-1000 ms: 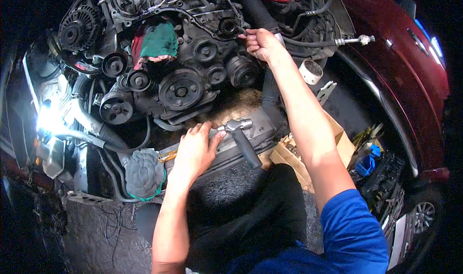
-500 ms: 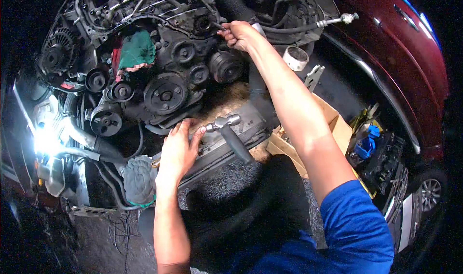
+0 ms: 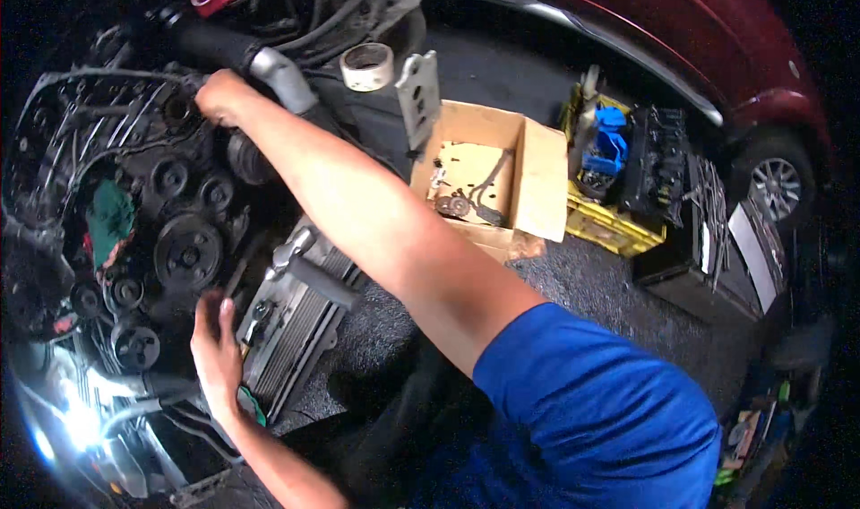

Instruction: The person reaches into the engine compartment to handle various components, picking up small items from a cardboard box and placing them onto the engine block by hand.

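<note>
My right hand (image 3: 222, 99) is closed at the upper right side of a dark, greasy engine (image 3: 98, 142). Whatever its curled fingers hold is hidden. Below the large crankshaft pulley (image 3: 188, 253), my left hand (image 3: 215, 355) hovers by the radiator edge with thumb and fingers apart, nothing seen in them. A ball-peen hammer (image 3: 324, 283) with a dark handle rests across the radiator (image 3: 300, 330), under my right forearm. Beside my left thumb, a small dark tool (image 3: 260, 314) lies on the radiator top, its kind unclear. A green rag (image 3: 110, 222) is tucked into the engine front.
An open cardboard box (image 3: 545, 173) holds small metal parts. Next to it stand a slotted metal bracket (image 3: 417, 101) and a white ring-shaped part (image 3: 367, 67). Farther right are a yellow crate (image 3: 618, 227) with engine parts and a red car (image 3: 627, 25). A bright lamp (image 3: 82, 424) glares lower left.
My view has swung to the right, so the engine now sits farther left and the box shows fully. My left hand has lifted away from beside the hammer head; my right stays at the engine.
</note>
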The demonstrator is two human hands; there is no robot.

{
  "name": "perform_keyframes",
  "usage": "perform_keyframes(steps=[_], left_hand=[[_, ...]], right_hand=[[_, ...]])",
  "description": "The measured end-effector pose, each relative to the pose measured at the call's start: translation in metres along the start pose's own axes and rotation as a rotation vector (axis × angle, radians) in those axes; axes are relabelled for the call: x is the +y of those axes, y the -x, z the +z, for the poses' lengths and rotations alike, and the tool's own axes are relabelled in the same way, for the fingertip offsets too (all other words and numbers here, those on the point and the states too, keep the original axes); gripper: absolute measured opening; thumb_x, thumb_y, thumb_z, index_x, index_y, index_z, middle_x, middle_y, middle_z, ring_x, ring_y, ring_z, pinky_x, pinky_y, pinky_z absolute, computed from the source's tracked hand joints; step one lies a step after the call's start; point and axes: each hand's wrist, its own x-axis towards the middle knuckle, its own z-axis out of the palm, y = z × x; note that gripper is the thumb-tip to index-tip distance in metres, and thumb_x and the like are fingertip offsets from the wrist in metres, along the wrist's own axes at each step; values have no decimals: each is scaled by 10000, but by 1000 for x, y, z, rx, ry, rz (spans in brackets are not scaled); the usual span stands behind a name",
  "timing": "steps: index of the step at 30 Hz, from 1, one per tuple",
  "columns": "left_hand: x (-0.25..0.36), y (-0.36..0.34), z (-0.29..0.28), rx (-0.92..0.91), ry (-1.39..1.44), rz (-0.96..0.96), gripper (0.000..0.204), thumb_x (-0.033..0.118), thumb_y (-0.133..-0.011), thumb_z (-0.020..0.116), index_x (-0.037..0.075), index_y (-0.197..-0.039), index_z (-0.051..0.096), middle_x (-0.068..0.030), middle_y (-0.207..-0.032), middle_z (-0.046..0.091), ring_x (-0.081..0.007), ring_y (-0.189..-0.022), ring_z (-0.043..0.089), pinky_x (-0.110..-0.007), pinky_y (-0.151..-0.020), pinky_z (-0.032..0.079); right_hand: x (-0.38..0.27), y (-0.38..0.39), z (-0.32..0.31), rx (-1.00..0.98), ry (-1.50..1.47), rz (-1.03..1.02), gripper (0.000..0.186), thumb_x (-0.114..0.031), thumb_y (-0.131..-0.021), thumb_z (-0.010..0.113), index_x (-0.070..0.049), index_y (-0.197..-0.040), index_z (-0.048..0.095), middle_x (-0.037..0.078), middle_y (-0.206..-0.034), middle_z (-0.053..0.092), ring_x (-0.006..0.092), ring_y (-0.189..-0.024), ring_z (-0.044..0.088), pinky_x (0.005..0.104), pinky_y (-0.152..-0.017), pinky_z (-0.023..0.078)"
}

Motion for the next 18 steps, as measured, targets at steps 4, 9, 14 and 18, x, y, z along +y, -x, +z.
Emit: perform_keyframes(steps=[4,9,14,18], left_hand=[[-15,11,-9,59,-83,-93,414,304,-996,549,-57,-1198,575,-223,-1110,662,-266,-1015,627,-344,-920,452],[-10,4,-1,223,157,-8,324,229,-1033,487,-49,-1150,605,-121,-1058,670,-168,-978,609,-301,-909,463],[4,14,15,118,386,-6,405,288,-1052,424,-55,-1205,576,-124,-1063,658,-173,-976,615,-323,-920,471],[23,27,39,90,598,-157,517,368,-1046,427,-90,-1273,506,-151,-1194,592,-191,-1062,574,-329,-933,458]], right_hand=[[-12,70,10,141,-379,147,255,-200,-847,629,29,-933,703,227,-905,701,365,-905,690,403,-799,552],[-2,208,2,53,-717,-107,257,-235,-910,620,11,-862,677,220,-840,681,307,-749,674,422,-678,500],[-3,310,2,-128,-972,-49,189,-162,-922,618,1,-1017,610,162,-876,698,263,-815,686,398,-728,508],[6,343,4,-16,-784,-245,206,-91,-916,593,-14,-1099,543,200,-884,668,357,-806,673,426,-683,522]])
